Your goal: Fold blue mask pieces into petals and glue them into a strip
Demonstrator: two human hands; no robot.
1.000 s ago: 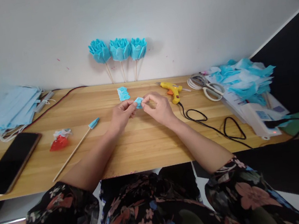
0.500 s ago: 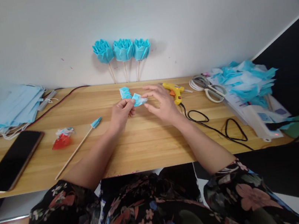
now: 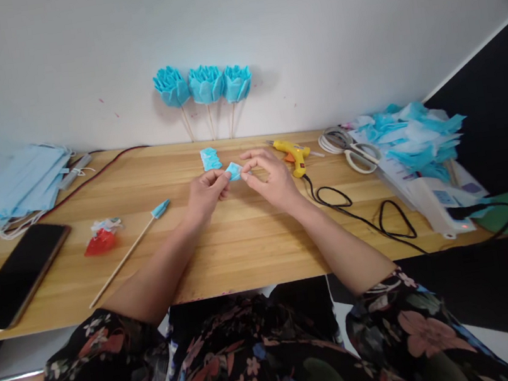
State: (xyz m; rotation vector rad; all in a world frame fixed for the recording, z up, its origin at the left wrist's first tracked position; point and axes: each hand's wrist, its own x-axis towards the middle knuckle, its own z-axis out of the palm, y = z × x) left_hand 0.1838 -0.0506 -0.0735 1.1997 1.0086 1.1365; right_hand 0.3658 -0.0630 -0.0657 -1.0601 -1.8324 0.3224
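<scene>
Both hands [image 3: 240, 186] pinch a small blue piece [image 3: 234, 171] — fingertips nearly closed, its edges hidden behind them.

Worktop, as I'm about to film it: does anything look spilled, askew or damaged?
No spill shows on the worktop. What looks odd is the wall behind: small reddish marks speckle it around the blue flowers.

Power strip [image 3: 433, 207], near the desk's [image 3: 248, 248] right edge: printed label [image 3: 445, 197], too small to read
Papers [image 3: 391, 171], toward the right rear corner: faint marks, illegible
Readable text: none
</scene>
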